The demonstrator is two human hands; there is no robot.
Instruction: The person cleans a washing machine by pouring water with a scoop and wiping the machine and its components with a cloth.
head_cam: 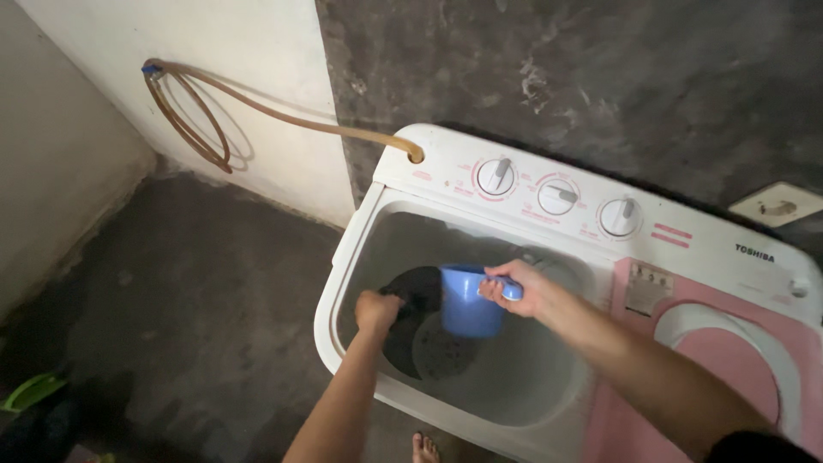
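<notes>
Right hand (514,287): fingers clamped on handle of smooth blue plastic scoop (467,302). Left hand (375,310): fingers closed on dark limp cloth (420,287) inside white washer tub (480,386).

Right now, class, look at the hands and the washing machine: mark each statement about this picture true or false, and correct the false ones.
1. The right hand holds a blue scoop by its handle. True.
2. The left hand grips dark cloth inside the tub. True.
3. The scoop is red. False: it is blue.
4. The hose ends on the floor. False: it runs into the washing machine's top corner.
5. The panel carries three dials. True.
</notes>
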